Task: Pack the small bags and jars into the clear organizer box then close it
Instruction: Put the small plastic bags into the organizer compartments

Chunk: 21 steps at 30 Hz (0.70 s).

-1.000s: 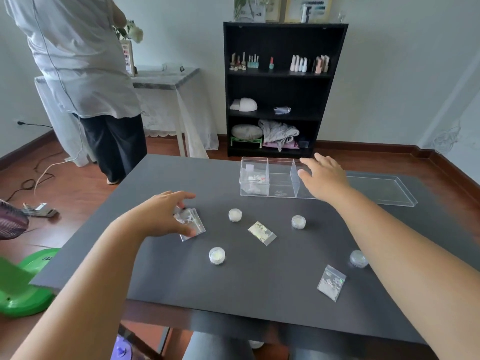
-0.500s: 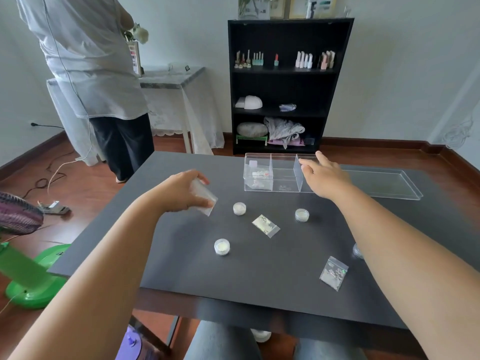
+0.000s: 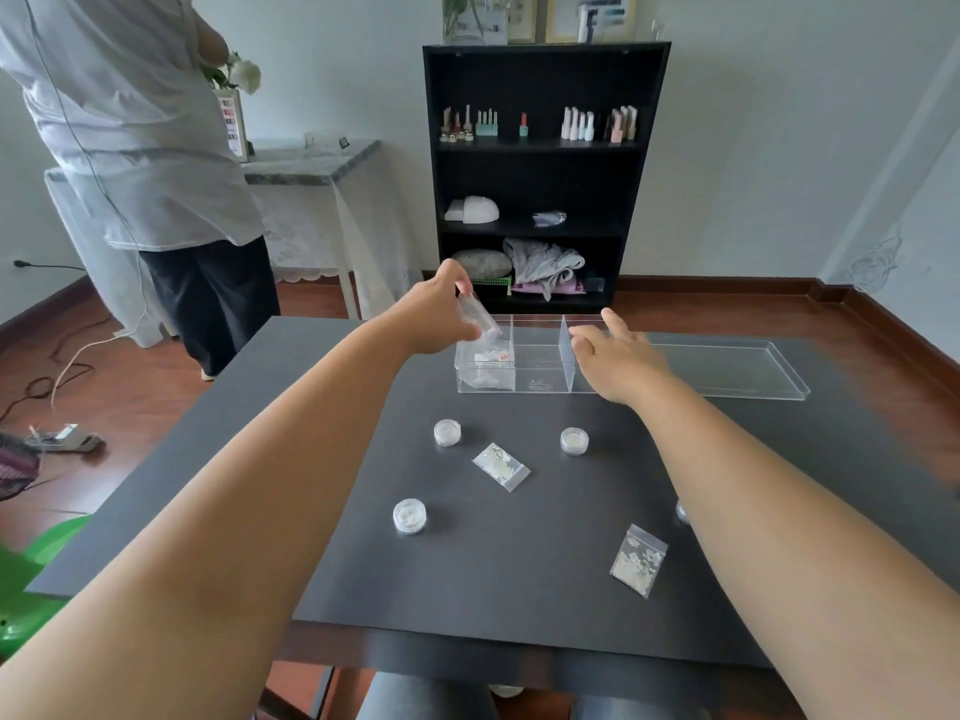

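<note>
The clear organizer box (image 3: 537, 379) stands at the table's far side, split into compartments; its leftmost one holds some bags. My left hand (image 3: 441, 314) holds a small clear bag (image 3: 480, 318) over that left compartment. My right hand (image 3: 615, 356) rests on the box's right part, fingers apart, holding nothing. The clear lid (image 3: 737, 368) lies flat to the right of the box. Three small jars (image 3: 447, 432) (image 3: 574, 441) (image 3: 410, 516) and two small bags (image 3: 501, 466) (image 3: 638, 559) lie on the table. Another jar (image 3: 682, 511) peeks out beside my right forearm.
The dark table (image 3: 332, 511) fills the foreground. A person (image 3: 140, 148) stands at the back left by a small white table (image 3: 311, 163). A black shelf unit (image 3: 543, 174) stands against the far wall. A green fan base (image 3: 31, 574) sits at the left.
My left hand picked a small bag off the table and carried it up and right, over the box's left compartment. My right hand stayed at the box.
</note>
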Motion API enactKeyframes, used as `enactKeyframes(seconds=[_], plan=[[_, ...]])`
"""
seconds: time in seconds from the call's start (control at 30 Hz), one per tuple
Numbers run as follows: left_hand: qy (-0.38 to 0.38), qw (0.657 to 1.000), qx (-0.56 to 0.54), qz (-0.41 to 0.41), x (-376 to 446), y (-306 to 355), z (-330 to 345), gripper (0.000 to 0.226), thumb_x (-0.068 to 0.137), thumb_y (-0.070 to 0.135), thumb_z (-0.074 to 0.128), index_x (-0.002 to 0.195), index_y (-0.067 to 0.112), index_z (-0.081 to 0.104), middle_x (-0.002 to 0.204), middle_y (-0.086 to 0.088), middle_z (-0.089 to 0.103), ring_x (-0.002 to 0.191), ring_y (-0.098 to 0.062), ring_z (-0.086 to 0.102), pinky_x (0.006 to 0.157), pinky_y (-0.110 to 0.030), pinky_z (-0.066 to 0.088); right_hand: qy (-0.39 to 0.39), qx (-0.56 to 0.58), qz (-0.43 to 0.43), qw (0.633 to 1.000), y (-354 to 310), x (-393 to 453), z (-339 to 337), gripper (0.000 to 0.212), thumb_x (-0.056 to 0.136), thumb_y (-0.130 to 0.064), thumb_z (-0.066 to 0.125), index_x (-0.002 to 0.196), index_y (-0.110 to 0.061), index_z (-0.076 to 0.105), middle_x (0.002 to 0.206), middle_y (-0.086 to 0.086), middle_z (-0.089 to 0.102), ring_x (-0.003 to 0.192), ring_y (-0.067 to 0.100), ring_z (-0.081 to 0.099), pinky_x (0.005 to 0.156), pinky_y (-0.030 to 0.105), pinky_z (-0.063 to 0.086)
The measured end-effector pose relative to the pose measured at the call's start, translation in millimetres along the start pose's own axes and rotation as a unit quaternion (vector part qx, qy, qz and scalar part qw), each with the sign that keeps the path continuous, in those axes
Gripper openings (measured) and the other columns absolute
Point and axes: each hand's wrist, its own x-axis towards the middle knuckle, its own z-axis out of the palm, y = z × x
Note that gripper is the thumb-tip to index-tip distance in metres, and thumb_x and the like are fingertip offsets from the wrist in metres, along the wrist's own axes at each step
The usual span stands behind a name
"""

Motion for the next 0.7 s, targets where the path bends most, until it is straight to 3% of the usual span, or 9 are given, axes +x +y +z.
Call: enactKeyframes(seconds=[0.13,0.17,0.27,0.37,0.43,0.47,0.53,0.7], plan=[[-0.017,0.998,0.066,-0.009,12,-3,8,0.023,0.086,0.023,0.065,0.104,0.025,0.051,0.104,-0.004,0.061,0.083,-0.026,0.061,0.065,-0.033,0.049,0.004,-0.001,0.001,1.0,1,2,1,0.049,0.099,-0.047,0.011,0.144,-0.048,0.031,0.163,-0.01,0.0,0.142,0.033,0.02,0.102,0.047,0.033],[-0.028,0.997,0.066,-0.008,13,-4,9,0.015,0.089,0.018,0.057,0.102,0.025,0.054,0.106,-0.001,0.064,0.082,-0.026,0.061,0.067,-0.034,0.05,0.005,-0.003,0.001,1.0,1,2,2,0.049,0.099,-0.047,0.011,0.143,-0.047,0.032,0.163,-0.009,0.001,0.142,0.033,0.02,0.102,0.047,0.033],[-0.049,0.998,0.046,-0.011,16,-5,14,0.025,0.095,0.015,0.037,0.102,0.027,0.057,0.11,0.003,0.063,0.071,-0.019,0.057,0.063,-0.03,0.047,0.009,-0.006,0.002,1.0,0,3,3,0.048,0.099,-0.047,0.011,0.142,-0.048,0.033,0.163,-0.009,0.001,0.141,0.035,0.02,0.1,0.047,0.033],[-0.044,0.998,0.043,-0.021,16,-4,22,0.027,0.096,0.019,0.034,0.117,0.029,0.047,0.097,0.003,0.065,0.064,-0.018,0.049,0.071,-0.036,0.045,0.01,-0.007,0.001,1.0,1,3,4,0.048,0.099,-0.047,0.01,0.141,-0.048,0.033,0.163,-0.009,0.002,0.139,0.036,0.022,0.099,0.047,0.034],[-0.035,0.996,0.081,-0.02,17,-4,31,0.033,0.094,0.018,0.034,0.124,0.032,0.038,0.086,0.007,0.067,0.083,-0.021,0.047,0.088,-0.042,0.034,0.01,-0.007,0.001,1.0,1,4,4,0.049,0.099,-0.047,0.01,0.141,-0.048,0.033,0.163,-0.009,0.002,0.139,0.036,0.022,0.099,0.047,0.034],[-0.026,0.995,0.099,-0.022,18,-4,36,0.034,0.093,0.018,0.034,0.123,0.034,0.037,0.082,0.013,0.067,0.095,-0.021,0.043,0.09,-0.04,0.027,0.011,-0.005,0.002,1.0,1,4,5,0.049,0.099,-0.047,0.01,0.142,-0.047,0.033,0.163,-0.009,0.002,0.139,0.036,0.022,0.099,0.047,0.034],[-0.01,0.992,0.124,-0.03,19,-3,43,0.029,0.091,0.019,0.035,0.114,0.037,0.038,0.081,0.017,0.067,0.105,-0.02,0.035,0.086,-0.037,0.018,0.013,-0.001,0.002,1.0,1,3,5,0.049,0.099,-0.047,0.011,0.143,-0.047,0.032,0.163,-0.008,0.003,0.139,0.036,0.022,0.1,0.047,0.034],[0.047,0.984,0.171,-0.019,18,-3,49,0.016,0.085,0.029,0.05,0.097,0.041,0.05,0.095,0.012,0.066,0.107,-0.023,0.035,0.078,-0.036,0.018,0.016,0.01,0.0,1.0,1,3,4,0.05,0.098,-0.046,0.012,0.146,-0.044,0.026,0.163,-0.008,0.003,0.138,0.037,0.024,0.103,0.049,0.032]])
